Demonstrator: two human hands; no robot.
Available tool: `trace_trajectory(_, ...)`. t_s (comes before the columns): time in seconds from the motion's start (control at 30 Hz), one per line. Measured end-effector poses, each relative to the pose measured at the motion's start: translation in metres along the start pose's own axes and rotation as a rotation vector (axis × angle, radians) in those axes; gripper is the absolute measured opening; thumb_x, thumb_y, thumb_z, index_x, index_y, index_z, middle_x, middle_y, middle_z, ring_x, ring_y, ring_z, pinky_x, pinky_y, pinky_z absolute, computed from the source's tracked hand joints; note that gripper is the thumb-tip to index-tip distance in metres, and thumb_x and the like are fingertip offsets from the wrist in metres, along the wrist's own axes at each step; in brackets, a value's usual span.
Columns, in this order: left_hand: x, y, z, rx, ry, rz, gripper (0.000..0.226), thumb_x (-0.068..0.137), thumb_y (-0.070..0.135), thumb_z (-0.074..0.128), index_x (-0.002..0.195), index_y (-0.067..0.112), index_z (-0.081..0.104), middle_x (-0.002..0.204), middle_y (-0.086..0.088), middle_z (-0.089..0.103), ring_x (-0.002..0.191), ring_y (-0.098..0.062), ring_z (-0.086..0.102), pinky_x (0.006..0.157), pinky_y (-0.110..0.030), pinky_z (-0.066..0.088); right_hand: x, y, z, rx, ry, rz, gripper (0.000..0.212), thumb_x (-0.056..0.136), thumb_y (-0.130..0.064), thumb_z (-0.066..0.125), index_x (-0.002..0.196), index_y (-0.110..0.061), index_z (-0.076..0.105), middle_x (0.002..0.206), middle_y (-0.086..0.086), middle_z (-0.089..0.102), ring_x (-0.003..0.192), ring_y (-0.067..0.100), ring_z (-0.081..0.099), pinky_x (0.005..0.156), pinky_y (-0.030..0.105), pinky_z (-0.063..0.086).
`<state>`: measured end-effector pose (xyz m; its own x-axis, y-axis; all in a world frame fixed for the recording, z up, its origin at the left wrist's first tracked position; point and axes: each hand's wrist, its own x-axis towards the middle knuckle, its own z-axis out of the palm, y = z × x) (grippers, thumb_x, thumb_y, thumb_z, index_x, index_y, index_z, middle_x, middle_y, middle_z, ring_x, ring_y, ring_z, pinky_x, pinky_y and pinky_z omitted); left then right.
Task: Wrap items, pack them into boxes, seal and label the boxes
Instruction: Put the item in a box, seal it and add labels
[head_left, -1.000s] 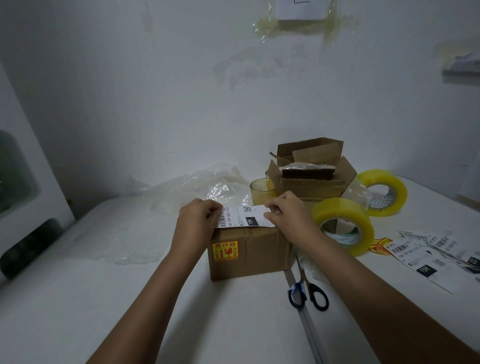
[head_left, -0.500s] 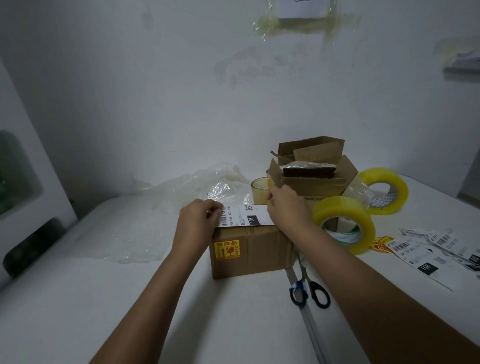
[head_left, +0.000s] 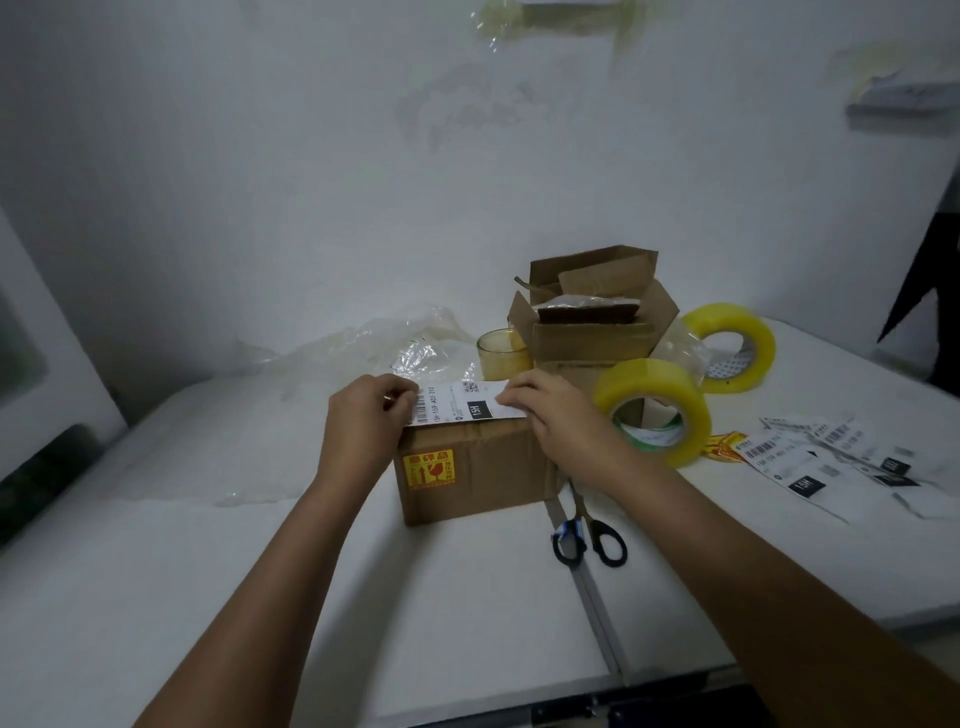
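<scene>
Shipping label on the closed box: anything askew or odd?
Slightly. The shipping label sits atop the closed box held at each end by the left hand and right hand. Its right end overhangs the box edge and it runs a bit tilted, not yet flat.

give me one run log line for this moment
step: labelling | left hand: holds label end | right hand: holds other end | shipping label: atop sealed box | scissors: idle
</scene>
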<state>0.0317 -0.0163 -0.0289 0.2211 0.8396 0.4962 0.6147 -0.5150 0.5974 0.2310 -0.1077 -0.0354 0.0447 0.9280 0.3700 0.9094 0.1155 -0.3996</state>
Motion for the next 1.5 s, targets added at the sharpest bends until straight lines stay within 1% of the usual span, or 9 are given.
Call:
trace_trajectory(0.1,-0.002,0.0,-0.001,-0.008,0.002,-0.019,0.021,0.096,0.021,0.06,0.108,0.013,0.075,0.103,-0.004,0.072,0.086,-0.012,0.061,0.074,-0.026,0.048,-0.012,-0.002,0.009,-0.077,-0.01,-0.017,0.054,0.096,0.005,0.044,0.146,-0.018,0.043,0.152,-0.005,0.035,0.141,0.012,0.027,0.118,0.032,0.026)
trace_trajectory(0.27,-0.004,0.002,-0.001,-0.03,0.006,-0.044,0.02,0.096,0.021,0.06,0.107,0.013,0.075,0.102,-0.004,0.072,0.088,-0.015,0.064,0.081,-0.034,0.055,-0.028,-0.008,0.014,-0.201,-0.062,-0.065,0.052,0.103,-0.033,0.041,0.153,-0.026,0.026,0.162,0.001,0.018,0.15,0.021,0.008,0.12,0.035,0.004)
trace_trajectory(0.33,-0.005,0.004,-0.001,-0.047,0.014,-0.054,0.02,0.096,0.02,0.059,0.106,0.012,0.075,0.102,-0.004,0.072,0.089,-0.016,0.065,0.081,-0.036,0.056,-0.03,-0.011,0.016,-0.27,-0.08,-0.081,0.055,0.103,-0.032,0.041,0.154,-0.035,0.02,0.163,0.003,0.013,0.15,0.023,0.003,0.12,0.037,0.001)
trace_trajectory(0.57,-0.005,0.0,0.002,-0.061,0.018,-0.067,0.018,0.096,0.021,0.059,0.105,0.016,0.075,0.103,-0.002,0.071,0.087,-0.013,0.064,0.076,-0.032,0.056,-0.029,-0.016,0.009,-0.24,-0.091,-0.066,0.05,0.102,-0.043,0.038,0.151,-0.038,0.028,0.162,0.004,0.017,0.15,0.025,0.004,0.12,0.04,0.002)
trace_trajectory(0.67,-0.005,0.0,0.001,-0.063,0.015,-0.067,0.018,0.096,0.022,0.06,0.104,0.016,0.075,0.104,-0.002,0.071,0.087,-0.013,0.064,0.076,-0.031,0.055,-0.013,-0.021,0.011,-0.128,0.024,-0.055,0.046,0.103,-0.044,0.035,0.142,-0.024,0.047,0.153,0.002,0.038,0.145,0.023,0.024,0.12,0.04,0.012)
trace_trajectory(0.8,-0.006,0.001,0.001,-0.05,0.011,-0.054,0.02,0.097,0.023,0.059,0.107,0.015,0.074,0.106,-0.002,0.071,0.088,-0.012,0.063,0.075,-0.029,0.055,0.012,-0.029,0.018,-0.092,-0.054,0.032,0.05,0.103,-0.047,0.031,0.135,-0.015,0.052,0.135,0.003,0.055,0.124,0.021,0.049,0.102,0.04,0.043)
trace_trajectory(1.07,-0.006,-0.001,0.001,-0.09,0.031,-0.052,0.017,0.096,0.019,0.06,0.102,0.015,0.075,0.101,-0.001,0.071,0.087,-0.011,0.063,0.074,-0.022,0.051,0.007,-0.045,0.033,-0.334,-0.199,0.057,0.092,0.083,-0.075,0.004,0.156,-0.019,0.013,0.163,0.006,0.011,0.15,0.032,0.004,0.119,0.05,0.001)
trace_trajectory(1.23,-0.005,-0.003,-0.005,-0.134,-0.033,-0.09,0.017,0.096,0.024,0.06,0.103,0.019,0.075,0.105,0.002,0.068,0.082,-0.004,0.062,0.062,-0.014,0.045,0.007,-0.04,0.034,-0.385,-0.217,0.003,0.078,0.093,-0.071,0.027,0.156,-0.03,0.006,0.164,0.005,0.005,0.149,0.037,0.0,0.118,0.053,-0.001)
trace_trajectory(1.5,-0.003,-0.01,-0.014,0.032,-0.084,-0.061,0.019,0.098,0.024,0.058,0.107,0.02,0.074,0.108,-0.001,0.059,0.085,-0.01,0.056,0.065,-0.02,0.039,0.008,-0.038,0.031,-0.425,-0.278,-0.051,0.061,0.098,-0.062,0.028,0.149,-0.053,-0.004,0.163,0.013,-0.004,0.147,0.043,-0.007,0.116,0.056,-0.004)
